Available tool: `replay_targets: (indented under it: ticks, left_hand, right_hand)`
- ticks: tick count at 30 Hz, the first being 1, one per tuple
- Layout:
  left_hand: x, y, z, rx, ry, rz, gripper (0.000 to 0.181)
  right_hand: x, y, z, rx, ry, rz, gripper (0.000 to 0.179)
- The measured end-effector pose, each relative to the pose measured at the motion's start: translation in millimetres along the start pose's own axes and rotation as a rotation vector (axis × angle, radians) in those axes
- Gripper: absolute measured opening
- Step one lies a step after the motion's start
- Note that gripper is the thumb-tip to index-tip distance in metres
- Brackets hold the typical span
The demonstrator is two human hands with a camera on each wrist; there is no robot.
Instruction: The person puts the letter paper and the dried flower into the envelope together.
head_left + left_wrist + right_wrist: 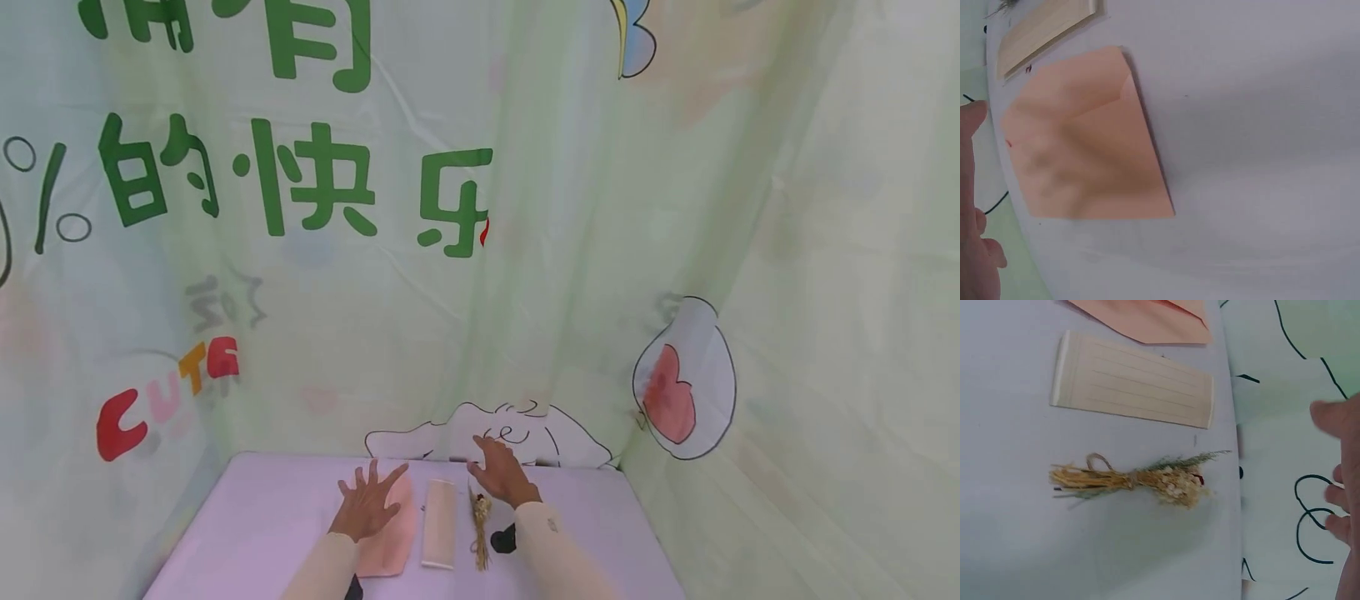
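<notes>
Fingers spread, my left hand (365,505) hovers over a pink envelope (1085,144) that lies on the table. My right hand (504,472) is held in the air with its fingers extended, above and beyond a small dried flower bunch (1138,481) tied with twine. Between the two, a cream sheet of lined letter paper (1135,382) lies flat. Neither hand holds or touches anything. In the left wrist view a shadow falls across the envelope, and only part of the hand shows at the left edge.
The table has a pale lilac cover (277,500). Right behind it hangs a light curtain (420,333) with green characters and cartoon drawings, and more curtain encloses both sides. Dark wrist straps (503,539) show near the sleeves.
</notes>
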State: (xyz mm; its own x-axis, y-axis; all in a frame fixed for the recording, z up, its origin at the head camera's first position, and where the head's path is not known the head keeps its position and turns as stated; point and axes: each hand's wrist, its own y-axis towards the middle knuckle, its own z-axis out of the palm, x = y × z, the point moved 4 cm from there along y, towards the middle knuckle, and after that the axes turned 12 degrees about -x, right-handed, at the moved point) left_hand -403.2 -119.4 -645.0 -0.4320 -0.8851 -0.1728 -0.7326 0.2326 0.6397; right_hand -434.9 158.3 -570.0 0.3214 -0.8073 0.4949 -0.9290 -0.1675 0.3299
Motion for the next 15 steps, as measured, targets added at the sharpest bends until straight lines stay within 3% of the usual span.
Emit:
replay_targets:
  ticks: [6,9,12,15]
  left_hand:
    - [-7.6,-13.1,-13.7,0.131,-0.075,-0.113,0.07]
    - [-6.6,-27.2,-8.4,0.187,-0.12,-0.169,0.068]
    - [-3.3,-40.0,3.4,0.207,-0.141,-0.207,0.065]
    - [-2.5,-46.4,12.2,0.203,-0.167,-0.227,0.064]
  right_hand:
    - [0,-10.3,22,-0.01,0.049,0.115,0.042]
    - [-2,-18.2,35,-0.039,0.043,0.141,0.033]
    - [-5,-24.1,46,-0.093,0.047,0.155,0.024]
    - [-8,-27.4,55,-0.13,0.072,0.22,0.019]
